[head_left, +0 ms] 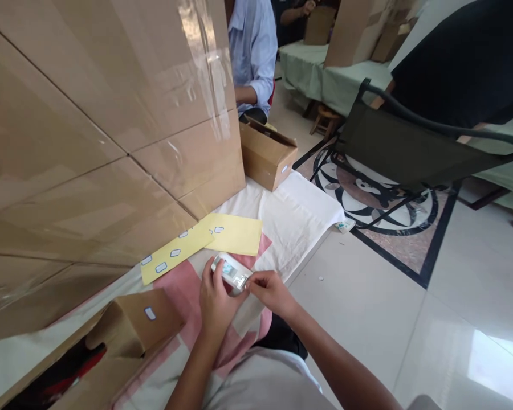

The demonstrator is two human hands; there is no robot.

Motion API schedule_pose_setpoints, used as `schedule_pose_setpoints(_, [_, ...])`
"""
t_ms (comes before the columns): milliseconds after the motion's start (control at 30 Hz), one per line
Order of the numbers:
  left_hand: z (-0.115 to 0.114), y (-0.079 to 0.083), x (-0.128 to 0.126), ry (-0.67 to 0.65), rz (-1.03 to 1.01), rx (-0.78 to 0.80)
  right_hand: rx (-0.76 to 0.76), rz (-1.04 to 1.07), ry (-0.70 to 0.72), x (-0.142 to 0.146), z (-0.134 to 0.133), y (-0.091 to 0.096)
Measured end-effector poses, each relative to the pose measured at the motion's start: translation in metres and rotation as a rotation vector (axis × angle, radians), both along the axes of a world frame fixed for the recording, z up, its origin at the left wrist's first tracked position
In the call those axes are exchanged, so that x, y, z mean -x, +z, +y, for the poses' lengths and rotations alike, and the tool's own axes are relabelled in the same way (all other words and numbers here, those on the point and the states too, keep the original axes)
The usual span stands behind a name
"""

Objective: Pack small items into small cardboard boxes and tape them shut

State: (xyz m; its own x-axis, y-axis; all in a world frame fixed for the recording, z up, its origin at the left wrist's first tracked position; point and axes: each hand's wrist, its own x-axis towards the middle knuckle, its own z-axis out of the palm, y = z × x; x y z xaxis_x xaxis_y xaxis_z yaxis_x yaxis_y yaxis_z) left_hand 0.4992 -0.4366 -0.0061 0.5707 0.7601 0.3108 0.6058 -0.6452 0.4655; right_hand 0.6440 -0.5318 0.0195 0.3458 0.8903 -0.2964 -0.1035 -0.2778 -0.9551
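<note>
A small white oblong item (232,273) with a bluish picture or screen on its upper face is held above the cloth; its exact kind does not show clearly. My left hand (219,302) grips it from the left, fingers along its side. At its right end, the fingertips of my right hand (270,290) are pinched together, touching a silvery part; what lies between them is too small to make out. Just beyond are two overlapping yellow sheets (238,234) with small blue-edged white labels on them.
Tall stacked cardboard boxes (162,205) wall off the left side. An open carton (154,316) with dark and red contents stands at lower left. Another carton (263,156) sits at the cloth's far end, near a seated person (252,57). A dark folding chair (393,142) stands at right.
</note>
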Motion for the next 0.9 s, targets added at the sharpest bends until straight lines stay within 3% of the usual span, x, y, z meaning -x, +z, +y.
schedule_pose_setpoints(400, [0.003, -0.012, 0.002, -0.003, -0.012, -0.076, -0.136, -0.420, -0.162, 0.021, -0.006, -0.010])
schedule_pose_setpoints(567, [0.002, -0.016, -0.004, 0.028, -0.025, -0.121, -0.112, -0.375, -0.178, 0.014, -0.004, -0.018])
schedule_pose_setpoints(700, [-0.004, -0.006, 0.000, 0.021, -0.126, -0.201, -0.115, -0.358, -0.171, 0.013, -0.012, -0.010])
schedule_pose_setpoints(767, [-0.010, 0.003, 0.009, -0.022, -0.227, -0.241, -0.146, -0.376, -0.159, 0.019, -0.022, -0.001])
schedule_pose_setpoints(900, [-0.025, 0.020, 0.036, -0.290, -0.327, -0.195, -0.285, -0.429, -0.021, 0.042, -0.043, 0.026])
